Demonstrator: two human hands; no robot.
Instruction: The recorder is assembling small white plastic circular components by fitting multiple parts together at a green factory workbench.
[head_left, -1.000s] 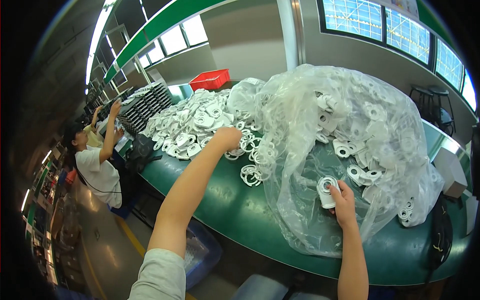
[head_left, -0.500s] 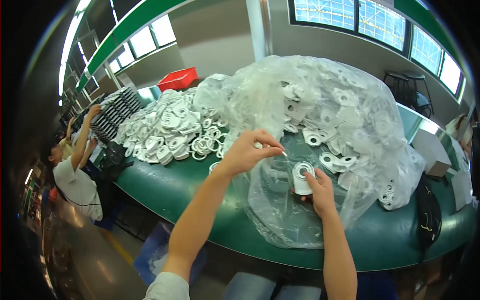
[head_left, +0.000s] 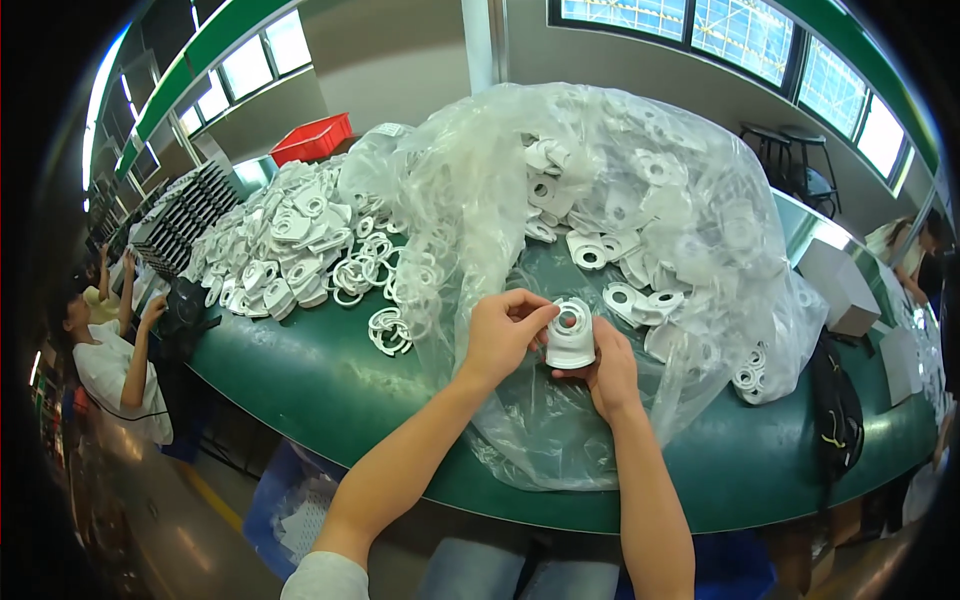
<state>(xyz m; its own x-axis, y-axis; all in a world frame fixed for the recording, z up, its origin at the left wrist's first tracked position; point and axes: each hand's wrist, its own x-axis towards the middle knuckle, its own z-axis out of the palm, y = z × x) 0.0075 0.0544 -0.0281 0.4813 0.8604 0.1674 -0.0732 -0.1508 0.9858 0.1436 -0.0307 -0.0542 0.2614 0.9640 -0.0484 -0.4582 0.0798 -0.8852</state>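
Note:
My right hand (head_left: 612, 375) holds a white plastic housing (head_left: 570, 350) from the right, thumb along its side and fingers beneath. The part is upright, with a rounded top, a round opening and a flared lower edge. At its upper left, my left hand (head_left: 505, 335) is closed in a pinch on what looks like a thin white plastic ring (head_left: 570, 306) lying against the opening; the fingertips partly hide it. Both hands are above a clear plastic bag (head_left: 530, 440) spread over the green table (head_left: 310, 390). White housings (head_left: 588, 252) spill from the bag's mouth just beyond.
Left of the bag lies a heap of white housings (head_left: 290, 225), with loose white rings (head_left: 388, 332) beside it. Farther back are a red bin (head_left: 312, 138) and stacked dark trays (head_left: 185, 220). A black bag (head_left: 835, 410) and white box (head_left: 838, 285) stand right. A co-worker (head_left: 115, 370) is at left.
My left hand has come down to the housing, bringing its pinched fingers against the top. My right hand still holds the housing. The whole view has shifted slightly.

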